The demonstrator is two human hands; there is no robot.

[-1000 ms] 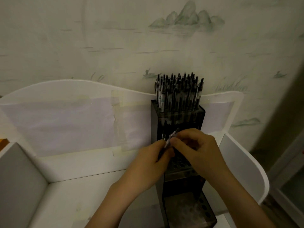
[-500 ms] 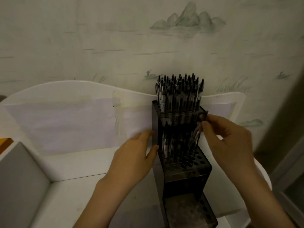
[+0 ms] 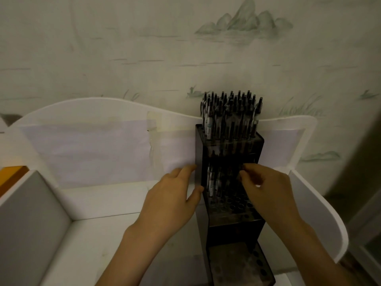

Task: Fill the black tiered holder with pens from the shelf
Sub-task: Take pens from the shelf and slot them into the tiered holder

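The black tiered holder [image 3: 234, 232] stands upright at the right end of the white shelf [image 3: 99, 205]. Its top tier is packed with several dark pens [image 3: 231, 114]. A few pens [image 3: 212, 182] stand at the left of the middle tier, whose other holes are open. The bottom tier [image 3: 237, 265] holds none. My left hand [image 3: 171, 199] rests flat against the holder's left wall, thumb at its front edge. My right hand [image 3: 268, 193] hovers over the middle tier with fingertips curled together, pinching a dark pen that is blurred and mostly hidden.
The shelf has a tall white back panel [image 3: 92, 145] with taped paper, a grey divider [image 3: 28, 223] on the left and a curved white side panel [image 3: 321, 215] on the right. An orange object [image 3: 10, 176] shows at the far left edge.
My right hand came down from beside the top tier to the middle tier with the pen. My left hand let go of the pen earlier and stays against the holder's left wall.
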